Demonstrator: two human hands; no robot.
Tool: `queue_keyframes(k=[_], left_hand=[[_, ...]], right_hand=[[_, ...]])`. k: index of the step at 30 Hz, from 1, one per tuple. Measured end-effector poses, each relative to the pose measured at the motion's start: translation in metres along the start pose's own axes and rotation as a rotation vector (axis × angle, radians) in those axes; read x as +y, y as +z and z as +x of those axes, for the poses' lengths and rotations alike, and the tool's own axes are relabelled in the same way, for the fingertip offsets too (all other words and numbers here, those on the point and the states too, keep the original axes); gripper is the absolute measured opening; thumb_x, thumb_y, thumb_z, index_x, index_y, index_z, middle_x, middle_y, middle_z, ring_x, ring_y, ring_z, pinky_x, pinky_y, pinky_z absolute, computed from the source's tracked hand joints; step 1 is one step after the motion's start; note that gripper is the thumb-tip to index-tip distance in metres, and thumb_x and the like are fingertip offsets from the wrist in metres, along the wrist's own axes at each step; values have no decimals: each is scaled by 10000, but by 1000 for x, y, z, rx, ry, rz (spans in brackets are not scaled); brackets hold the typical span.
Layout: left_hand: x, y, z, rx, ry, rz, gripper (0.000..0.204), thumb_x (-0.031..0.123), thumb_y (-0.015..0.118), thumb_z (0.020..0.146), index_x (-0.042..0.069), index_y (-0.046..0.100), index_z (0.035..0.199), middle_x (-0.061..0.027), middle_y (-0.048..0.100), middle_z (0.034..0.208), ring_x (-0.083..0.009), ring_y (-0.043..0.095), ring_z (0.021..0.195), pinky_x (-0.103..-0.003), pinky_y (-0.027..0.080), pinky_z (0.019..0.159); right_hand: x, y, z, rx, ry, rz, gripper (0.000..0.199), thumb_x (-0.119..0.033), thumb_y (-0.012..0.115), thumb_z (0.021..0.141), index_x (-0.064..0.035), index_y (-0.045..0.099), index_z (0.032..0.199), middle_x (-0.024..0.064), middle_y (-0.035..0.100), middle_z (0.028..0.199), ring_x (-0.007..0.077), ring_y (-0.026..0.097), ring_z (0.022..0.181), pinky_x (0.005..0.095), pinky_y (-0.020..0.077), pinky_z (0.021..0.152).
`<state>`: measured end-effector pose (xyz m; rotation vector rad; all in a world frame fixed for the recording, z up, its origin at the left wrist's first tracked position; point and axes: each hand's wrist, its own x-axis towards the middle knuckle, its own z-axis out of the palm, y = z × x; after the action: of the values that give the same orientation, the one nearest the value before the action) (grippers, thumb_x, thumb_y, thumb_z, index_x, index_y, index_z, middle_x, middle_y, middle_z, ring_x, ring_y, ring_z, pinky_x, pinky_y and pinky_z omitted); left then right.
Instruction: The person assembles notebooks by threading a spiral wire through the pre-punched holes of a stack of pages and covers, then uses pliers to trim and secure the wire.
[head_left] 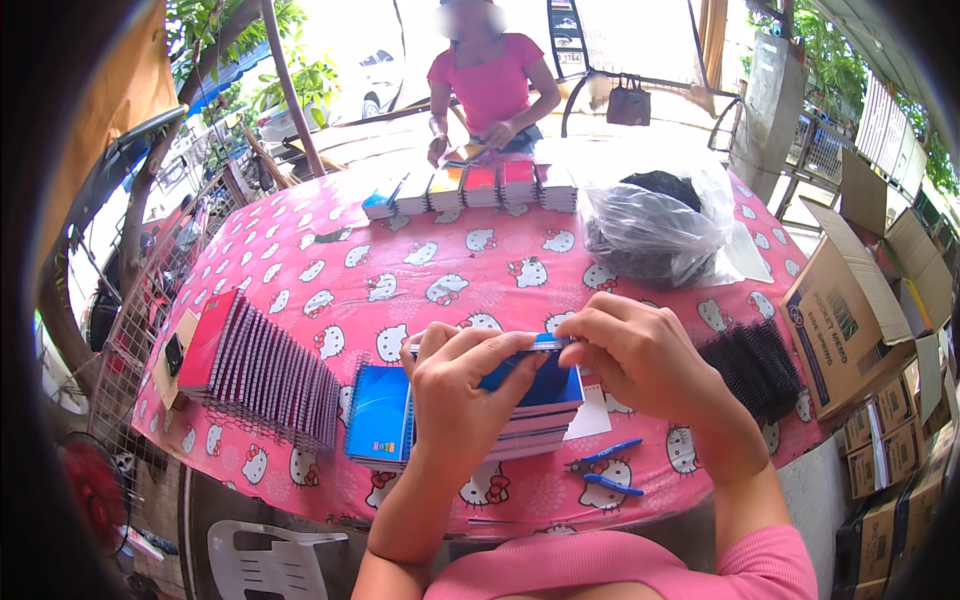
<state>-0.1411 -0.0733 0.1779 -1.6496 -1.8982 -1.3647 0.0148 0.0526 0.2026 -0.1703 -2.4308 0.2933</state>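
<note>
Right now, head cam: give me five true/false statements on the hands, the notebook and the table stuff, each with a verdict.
1. Both hands, left hand and right hand, hold a blue-covered notebook. True.
2. The blue-handled pliers are in the right hand. False: they lie on the pink cat-print tablecloth.
3. A row of red-covered spiral notebooks stands to the person's left. True.
4. The clear plastic bag of black coils lies on the floor. False: it sits on the table.
5. Loose black spiral coils lie to the right. True.

Blue notebook (535, 385) half behind hands (560, 375)
</note>
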Motion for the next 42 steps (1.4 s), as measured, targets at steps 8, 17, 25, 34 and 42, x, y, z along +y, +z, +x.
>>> queue_keyframes(k=[8,17,25,34,42], left_hand=[[2,-2,1,3,-6,-9,214,160,814,676,111,765,878,-20,700,812,-174,560,764,-324,439,740],[1,-1,-1,10,27,2,222,155,812,679,114,763,892,-23,699,806,-170,547,745,-316,438,707],[1,0,-1,7,29,8,226,148,806,684,120,766,905,-15,696,804,-169,534,741,-316,432,694],[1,0,2,-16,34,-3,232,151,793,709,120,768,937,-9,694,803,-169,526,749,-312,426,700],[-4,-6,2,-36,39,-39,243,160,793,717,105,762,951,-18,693,804,-176,533,738,-319,432,701]], right_hand=[[-15,0,7,65,82,24,148,-99,709,794,-49,615,897,86,582,795,288,629,719,382,492,604],[-10,2,5,61,45,122,157,-108,694,796,-41,588,891,115,590,832,326,614,778,416,488,623],[-15,4,4,36,117,126,167,-121,704,800,-21,599,882,136,592,843,342,609,780,423,489,653],[-18,2,8,57,176,99,145,-77,695,788,-7,588,857,147,578,821,348,604,766,426,486,640],[6,-7,8,-94,63,77,83,-80,643,815,-25,645,877,146,644,885,292,648,856,393,516,716]])
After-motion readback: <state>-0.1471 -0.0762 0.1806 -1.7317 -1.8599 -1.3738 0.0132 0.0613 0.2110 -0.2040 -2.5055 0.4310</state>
